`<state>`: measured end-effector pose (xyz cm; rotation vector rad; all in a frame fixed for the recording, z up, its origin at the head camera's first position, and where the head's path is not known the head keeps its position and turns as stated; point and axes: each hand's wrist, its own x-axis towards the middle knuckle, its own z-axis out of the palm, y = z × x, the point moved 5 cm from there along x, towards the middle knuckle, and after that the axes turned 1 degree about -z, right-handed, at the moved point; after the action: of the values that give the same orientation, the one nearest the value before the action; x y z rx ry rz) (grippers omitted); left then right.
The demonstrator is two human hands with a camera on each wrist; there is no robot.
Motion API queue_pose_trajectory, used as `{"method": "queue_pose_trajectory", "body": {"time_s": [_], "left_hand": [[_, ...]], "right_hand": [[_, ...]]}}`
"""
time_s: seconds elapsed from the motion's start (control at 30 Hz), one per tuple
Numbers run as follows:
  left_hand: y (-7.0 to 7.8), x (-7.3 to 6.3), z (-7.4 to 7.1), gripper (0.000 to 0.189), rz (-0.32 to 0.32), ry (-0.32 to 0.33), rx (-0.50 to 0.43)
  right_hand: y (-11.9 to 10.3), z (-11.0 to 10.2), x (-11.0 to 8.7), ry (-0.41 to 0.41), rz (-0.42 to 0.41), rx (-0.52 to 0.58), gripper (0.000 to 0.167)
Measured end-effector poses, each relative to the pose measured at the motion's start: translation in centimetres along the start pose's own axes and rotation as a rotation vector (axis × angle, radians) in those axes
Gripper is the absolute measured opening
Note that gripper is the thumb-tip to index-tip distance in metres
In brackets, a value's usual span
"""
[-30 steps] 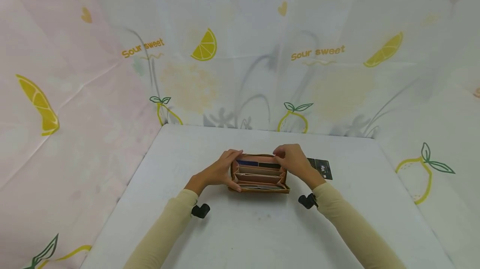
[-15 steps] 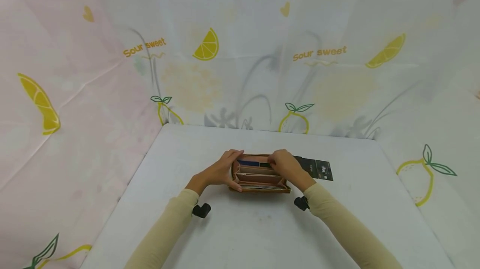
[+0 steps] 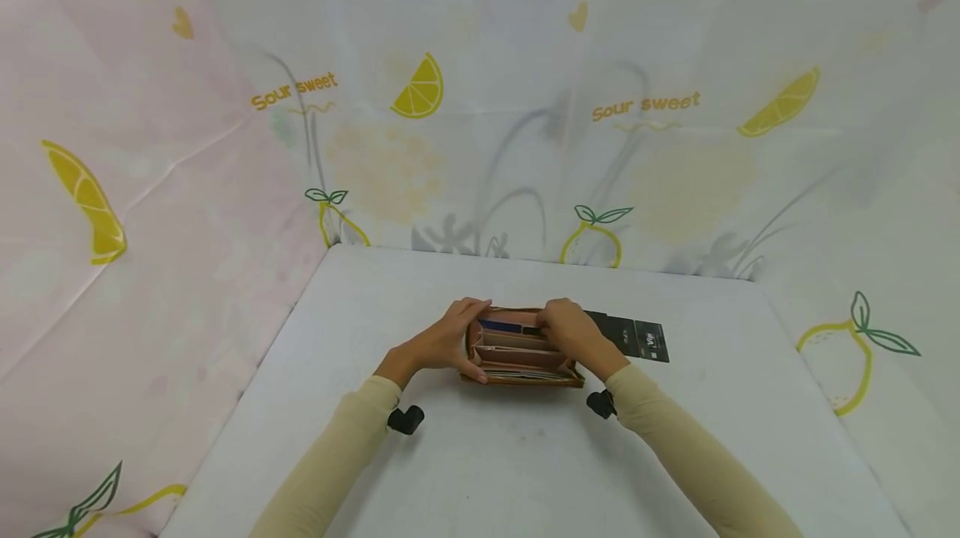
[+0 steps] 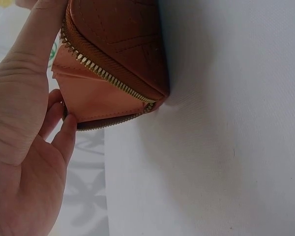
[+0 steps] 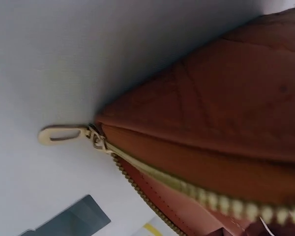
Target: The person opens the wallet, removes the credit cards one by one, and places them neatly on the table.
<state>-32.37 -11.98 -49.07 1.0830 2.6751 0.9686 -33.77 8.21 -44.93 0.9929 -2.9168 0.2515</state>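
Note:
A brown leather zip-around wallet point(image 3: 517, 361) stands unzipped on the white table, its pleated compartments facing up. My left hand point(image 3: 438, 340) grips its left end, thumb on the near edge and fingers on the far edge; the left wrist view shows the thumb along the brass zip point(image 4: 108, 73). Curled fingers of my right hand point(image 3: 576, 334) are at the far-side card slots, on a dark card point(image 3: 530, 331); the fingertips are partly hidden. Beside that sits a blue card point(image 3: 501, 326). The right wrist view shows the zip pull point(image 5: 61, 135) hanging at the wallet's corner, without the hand.
Several black cards lie in a row on the table right of the wallet, the outermost a VIP card point(image 3: 651, 341). Right forearm and hand partly cover the row. A lemon-print cloth point(image 3: 480, 163) hangs behind and at the sides of the white table point(image 3: 480, 471).
My right hand has moved left and slightly down along the far card slots, covering part of the dark card and uncovering more black cards on the table. The left hand keeps its grip.

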Motion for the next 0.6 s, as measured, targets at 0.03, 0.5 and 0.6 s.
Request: {"method": "queue_pose_trajectory", "body": {"time_s": [0.03, 0.5, 0.6], "left_hand": [[0.0, 0.0, 0.0, 0.123, 0.002, 0.002, 0.002], [0.0, 0.0, 0.1, 0.124, 0.002, -0.001, 0.012], [0.1, 0.0, 0.1, 0.124, 0.014, 0.005, 0.017]], "right_hand": [[0.0, -0.2, 0.0, 0.005, -0.004, 0.008, 0.011], [0.2, -2.0, -0.2, 0.071, -0.054, 0.121, 0.009], [0.6, -2.5, -0.1, 0.048, -0.067, 0.175, 0.008]]}}
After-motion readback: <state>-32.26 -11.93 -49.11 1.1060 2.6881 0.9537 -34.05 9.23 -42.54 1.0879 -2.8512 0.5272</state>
